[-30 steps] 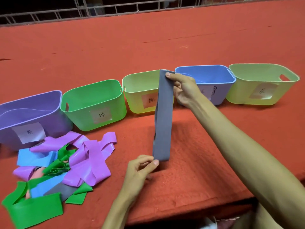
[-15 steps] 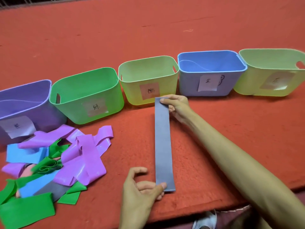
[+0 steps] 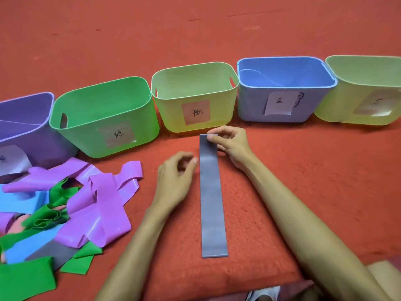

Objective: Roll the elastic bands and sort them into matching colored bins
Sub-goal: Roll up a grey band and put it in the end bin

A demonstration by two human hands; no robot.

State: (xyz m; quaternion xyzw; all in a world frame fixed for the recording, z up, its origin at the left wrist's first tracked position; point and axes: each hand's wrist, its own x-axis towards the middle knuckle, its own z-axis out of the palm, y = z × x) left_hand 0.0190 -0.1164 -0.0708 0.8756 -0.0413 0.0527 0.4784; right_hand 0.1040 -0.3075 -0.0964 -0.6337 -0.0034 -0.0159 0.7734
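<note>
A long, flat grey-blue elastic band (image 3: 212,203) lies stretched out on the red carpeted surface (image 3: 314,181), running straight away from the person, and none of it is rolled yet. The right hand (image 3: 232,148) pinches the far end of it between thumb and fingertips, close in front of the row of tubs, which looks to me like the start of the first turn of the roll. The left hand (image 3: 173,181) sits just beside the band's left edge with its fingers loosely curled and nothing in them. Off to the left is a tangled heap of loose purple, green, blue and grey bands (image 3: 91,198), all unrolled, so most of the work is plainly left. Five plastic bins wait in a line beyond: a purple bin (image 3: 32,135), a green bin (image 3: 104,127), a yellow-green bin with a pink label (image 3: 173,109), a blue bin (image 3: 251,105) and a second yellow-green bin (image 3: 338,109) at the far right. I see no rolled band in the green or middle bin; the pale curve inside the blue and purple ones may be a band or only the wall, and I can't say which from here. I'd judge the sorting barely begun, if begun at all.
</note>
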